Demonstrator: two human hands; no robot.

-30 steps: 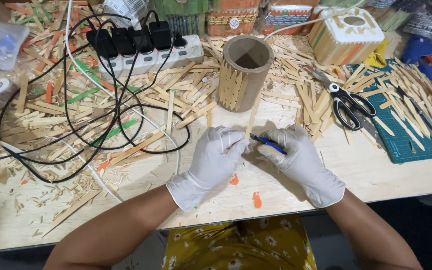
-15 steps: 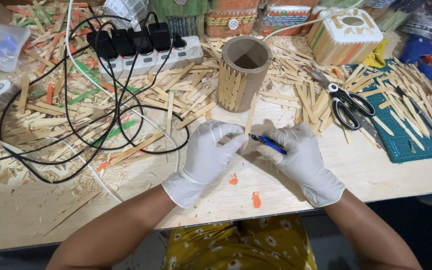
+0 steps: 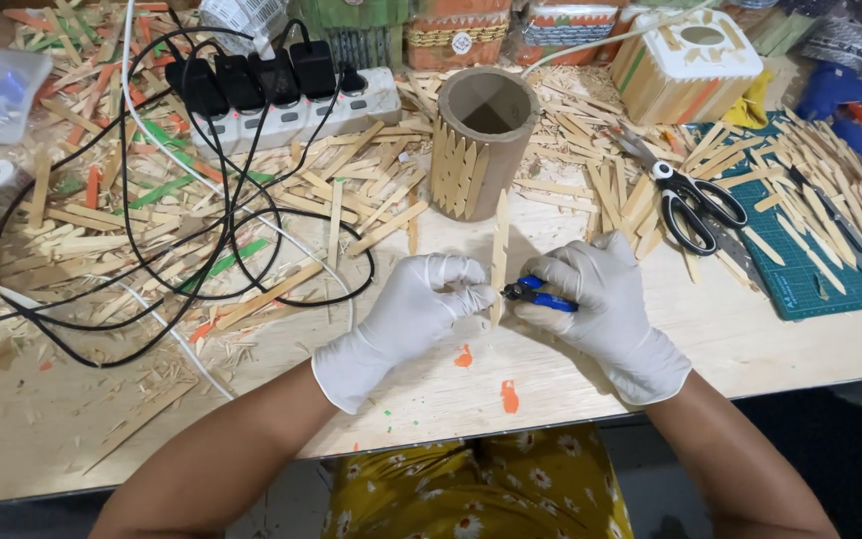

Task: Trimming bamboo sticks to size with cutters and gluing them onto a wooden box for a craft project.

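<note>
Both my hands wear white gloves and meet over the wooden table's front middle. My left hand (image 3: 413,311) pinches the lower end of a pointed wooden stick (image 3: 499,250) that stands nearly upright. My right hand (image 3: 601,299) grips a small blue craft knife (image 3: 541,295), its tip against the stick's lower part. Just behind the stick stands a cardboard tube (image 3: 481,140) with several pointed sticks glued around its side.
Loose wooden sticks (image 3: 251,210) litter the table. A white power strip (image 3: 281,110) with black plugs and tangled black cables (image 3: 132,260) lies at the left. Black scissors (image 3: 690,200) and a green cutting mat (image 3: 820,269) sit at the right. A stick-built box (image 3: 695,60) stands behind.
The stick has been turned more upright between my hands. Both hands stay close together at the same spot.
</note>
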